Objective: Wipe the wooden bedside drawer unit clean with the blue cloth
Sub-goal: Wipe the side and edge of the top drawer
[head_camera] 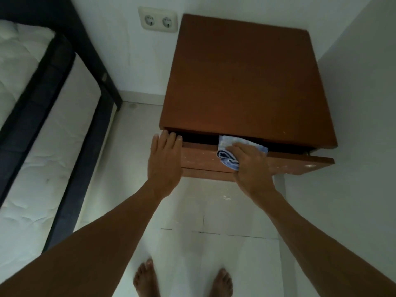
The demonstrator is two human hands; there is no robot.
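Right, here we are at the wooden drawer unit, which fills the upper right of the frame and is tucked into the corner of the white walls. Its top drawer stands a little way out, with a dark gap showing beneath the top panel. The blue cloth is bunched on the drawer's upper edge, about midway along, partly spilling into that gap. The right hand has its fingers curled over the cloth and clamps it down against the wood. The left hand is at the drawer's left end, fingers straight and close together, the tips resting at the corner where drawer meets carcass. It holds nothing and looks to be steadying.

What matters here is that the drawer front runs lengthwise across the frame, dipping toward the right. The cloth sits in its middle, so there is bare wood on either side. Pale flecks show on the front both left of the cloth and out toward the right end. I'd say the next sweep wants to travel along that long edge, and the right hand already has the cloth for it. A dark bed frame and a wall socket sit off to the upper left
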